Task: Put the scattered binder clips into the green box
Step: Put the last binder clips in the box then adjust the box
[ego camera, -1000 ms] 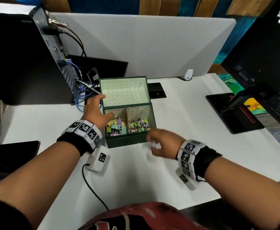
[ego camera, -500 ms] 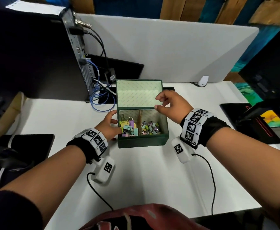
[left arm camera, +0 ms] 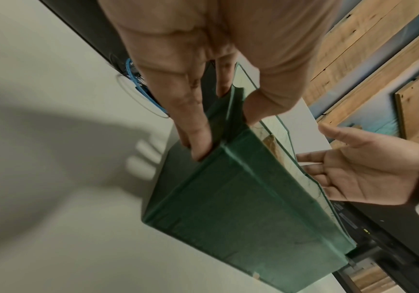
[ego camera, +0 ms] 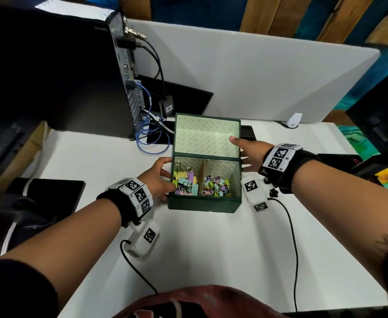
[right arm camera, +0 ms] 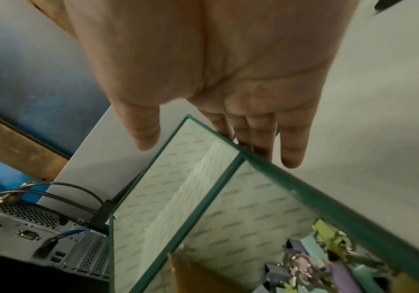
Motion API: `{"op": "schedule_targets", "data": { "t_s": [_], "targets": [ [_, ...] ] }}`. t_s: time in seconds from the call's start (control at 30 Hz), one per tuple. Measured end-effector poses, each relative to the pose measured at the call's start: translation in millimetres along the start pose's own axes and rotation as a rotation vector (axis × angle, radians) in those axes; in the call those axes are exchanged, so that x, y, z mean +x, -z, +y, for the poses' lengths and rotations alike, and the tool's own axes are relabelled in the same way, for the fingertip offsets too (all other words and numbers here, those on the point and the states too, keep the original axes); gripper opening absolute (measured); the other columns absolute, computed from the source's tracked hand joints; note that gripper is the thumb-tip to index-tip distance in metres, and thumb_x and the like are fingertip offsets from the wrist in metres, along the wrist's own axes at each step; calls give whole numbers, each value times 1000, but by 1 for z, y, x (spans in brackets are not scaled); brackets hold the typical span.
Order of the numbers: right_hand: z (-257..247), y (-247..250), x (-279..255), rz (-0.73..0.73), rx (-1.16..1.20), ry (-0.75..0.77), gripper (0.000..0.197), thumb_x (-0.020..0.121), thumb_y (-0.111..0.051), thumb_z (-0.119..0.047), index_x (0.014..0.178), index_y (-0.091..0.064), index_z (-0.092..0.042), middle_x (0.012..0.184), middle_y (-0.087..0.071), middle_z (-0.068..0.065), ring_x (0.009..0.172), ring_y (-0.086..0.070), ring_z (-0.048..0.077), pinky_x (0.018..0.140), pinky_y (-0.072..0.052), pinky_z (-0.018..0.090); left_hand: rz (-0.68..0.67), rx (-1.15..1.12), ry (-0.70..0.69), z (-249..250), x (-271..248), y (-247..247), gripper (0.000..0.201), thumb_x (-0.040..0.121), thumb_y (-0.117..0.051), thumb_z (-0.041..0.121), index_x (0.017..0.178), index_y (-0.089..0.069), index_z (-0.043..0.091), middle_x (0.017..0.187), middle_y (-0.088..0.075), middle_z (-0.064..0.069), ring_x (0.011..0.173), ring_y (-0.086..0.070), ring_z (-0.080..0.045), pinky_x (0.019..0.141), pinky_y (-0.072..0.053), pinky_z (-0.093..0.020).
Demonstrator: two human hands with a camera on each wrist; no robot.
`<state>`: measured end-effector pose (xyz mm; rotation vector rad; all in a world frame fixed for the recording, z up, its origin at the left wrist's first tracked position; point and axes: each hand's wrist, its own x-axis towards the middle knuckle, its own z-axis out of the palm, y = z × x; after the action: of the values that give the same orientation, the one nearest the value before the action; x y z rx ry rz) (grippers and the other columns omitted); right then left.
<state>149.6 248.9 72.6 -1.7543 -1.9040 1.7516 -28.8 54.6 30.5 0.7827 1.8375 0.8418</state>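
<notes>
- Fingers of left hand: I see them pressed on the left wall of the dark green lidded cardboard box, thumb over the rim, gripping.
- Right hand: fingers straight, loosely spread at the raised lid edge, holding nothing.
- Pastel metal binder clips sit in both compartments.
- Box sits on the white desk.
</notes>
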Motion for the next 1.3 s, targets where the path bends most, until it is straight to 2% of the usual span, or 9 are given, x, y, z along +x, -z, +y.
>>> {"op": "schedule_targets", "data": {
  "t_s": [0.23, 0.3, 0.47, 0.7, 0.87, 0.97, 1.07, 1.17, 1.3],
  "targets": [
    [3, 10, 37, 60, 168, 23, 121, 19, -56, -92, 118, -58, -22, 119, -64, 10, 103, -63, 33, 91, -50, 55, -17, -21, 20, -9, -5, 0, 78, 76, -67, -2, 135, -29, 34, 100, -49, 1, 101, -59, -28, 70, -58, -41],
    [-3, 14, 34, 91, 228, 36, 117, 28, -51, -95, 120, -56, -23, 120, -64, 11, 103, -63, 35, 88, -51, 56, -23, -32, 18, -10, -6, 0, 78, 77, -66, -1, 136, -29, 34, 105, -49, -3, 104, -59, -29, 74, -57, -44],
    [-30, 15, -19, 78, 340, 204, 67, 81, -27, -74, 128, -47, -33, 118, -59, 7, 114, -54, 29, 101, -42, 52, -31, -135, 50, -11, -10, 0, 67, 83, -64, 7, 134, -33, 37, 110, -49, -6, 97, -63, -35, 78, -57, -52],
    [-6, 24, -55, 108, 47, 499, 17, 83, -60, -43, 100, -59, -44, 100, -58, -8, 97, -55, 14, 85, -43, 32, 33, -394, 117, -7, -12, 14, 48, 92, -27, 53, 135, -34, 32, 123, -48, -12, 101, -57, -33, 77, -54, -54],
    [39, 10, -73, 172, -34, 612, 24, 78, -71, -15, 81, -62, -37, 98, -59, -11, 100, -54, 11, 97, -44, 34, 19, -391, 111, 0, -11, 12, 51, 92, -20, 56, 129, -42, 28, 108, -52, -8, 85, -59, -26, 73, -54, -46],
    [59, -2, -75, 119, -189, 579, 32, 74, -74, -17, 90, -59, -40, 105, -50, -15, 109, -50, 10, 102, -40, 31, 2, -358, 104, 6, -14, 9, 42, 93, -25, 54, 122, -45, 30, 102, -55, -5, 84, -59, -24, 76, -55, -45],
    [74, -11, -69, 96, -243, 504, 57, 73, -76, -22, 121, -49, -35, 125, -42, -10, 120, -43, 11, 109, -35, 33, 0, -298, 74, 5, -19, 6, 28, 91, -49, 36, 118, -45, 27, 102, -56, -5, 87, -61, -22, 85, -54, -51],
    [81, -19, -67, 46, -120, 424, 80, 74, -75, -24, 140, -32, -31, 144, -38, -9, 132, -39, 13, 110, -36, 35, -24, -240, 28, 0, -21, 3, 45, 83, -65, 15, 118, -42, 30, 102, -52, -3, 90, -61, -20, 83, -55, -48],
    [76, -16, -63, 12, -117, 408, 84, 78, -72, -23, 144, -23, -31, 145, -40, -10, 133, -39, 10, 102, -30, 20, -26, -256, 16, 2, -19, 3, 48, 81, -67, 10, 118, -43, 29, 105, -51, -6, 95, -62, -26, 86, -54, -52]
  ]
}}
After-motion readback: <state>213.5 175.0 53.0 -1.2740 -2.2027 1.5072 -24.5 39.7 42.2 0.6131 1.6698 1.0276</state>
